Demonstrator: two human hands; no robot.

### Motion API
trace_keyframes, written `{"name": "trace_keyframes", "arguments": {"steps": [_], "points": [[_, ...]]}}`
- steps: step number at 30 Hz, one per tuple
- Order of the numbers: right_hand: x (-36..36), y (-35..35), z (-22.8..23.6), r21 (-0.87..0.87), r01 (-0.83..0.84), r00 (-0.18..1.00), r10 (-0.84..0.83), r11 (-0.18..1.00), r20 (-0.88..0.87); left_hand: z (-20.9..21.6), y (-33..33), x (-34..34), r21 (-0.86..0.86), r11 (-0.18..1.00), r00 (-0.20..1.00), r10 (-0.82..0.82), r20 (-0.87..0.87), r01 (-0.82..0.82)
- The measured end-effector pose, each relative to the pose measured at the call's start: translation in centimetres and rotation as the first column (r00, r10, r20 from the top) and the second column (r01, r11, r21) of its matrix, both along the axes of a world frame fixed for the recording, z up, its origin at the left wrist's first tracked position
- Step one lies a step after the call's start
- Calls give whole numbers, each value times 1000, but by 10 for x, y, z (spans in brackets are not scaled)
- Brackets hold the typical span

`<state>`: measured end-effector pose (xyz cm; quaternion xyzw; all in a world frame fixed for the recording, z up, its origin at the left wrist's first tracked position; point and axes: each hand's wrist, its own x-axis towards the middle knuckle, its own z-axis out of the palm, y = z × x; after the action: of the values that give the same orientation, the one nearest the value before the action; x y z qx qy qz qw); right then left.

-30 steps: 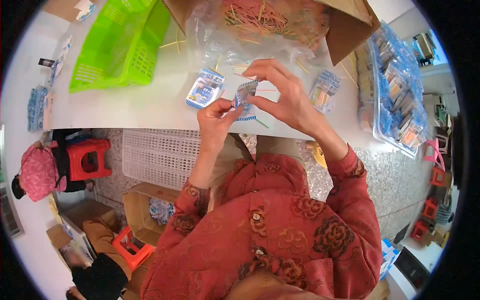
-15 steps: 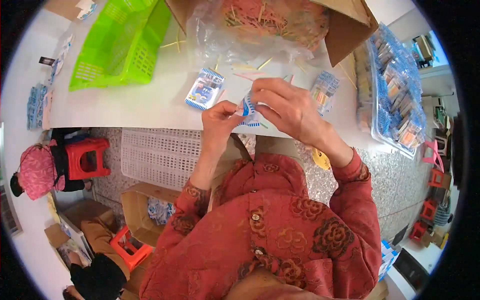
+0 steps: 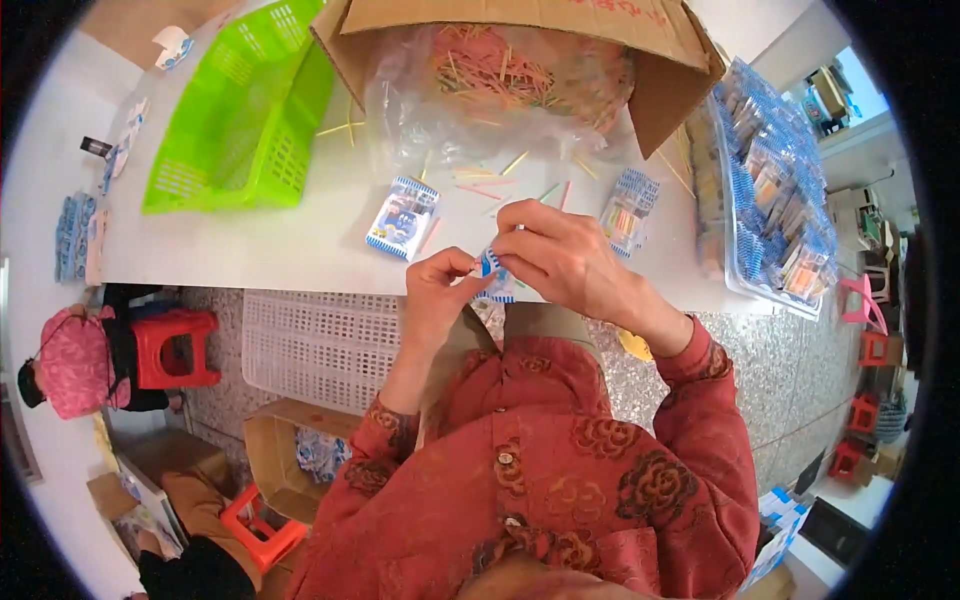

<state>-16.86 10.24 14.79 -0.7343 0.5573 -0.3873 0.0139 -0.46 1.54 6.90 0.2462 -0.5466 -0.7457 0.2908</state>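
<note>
**Blue-and-white packet held at the near edge of the tabletop**

The left hand pinches the packet between thumb and forefinger. The right hand closes its fingertips on the packet's other side, its back turned upward and covering part of the packet. A striped blue-and-white end shows just below the fingers; whether it belongs to the same packet cannot be told.

Beyond the hands, loose thin sticks in pink, yellow and green lie scattered. A flat printed packet rests to the left, and a clear-fronted packet with coloured sticks inside lies to the right. Farther back, an open cardboard box holds a clear plastic bag full of similar sticks. A bright green plastic basket stands at the left; at the right, a clear plastic tray is heaped with filled packets.
</note>
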Motion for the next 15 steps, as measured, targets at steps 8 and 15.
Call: {"name": "trace_keyframes", "arguments": {"steps": [8,15], "points": [[5,14,-2,164,16,999,-22,986,36,-7,5,5,6,1000,999,-20,35,20],[2,13,4,234,14,1000,-13,972,-5,0,11,1,-290,957,987,23,159,25]]}}
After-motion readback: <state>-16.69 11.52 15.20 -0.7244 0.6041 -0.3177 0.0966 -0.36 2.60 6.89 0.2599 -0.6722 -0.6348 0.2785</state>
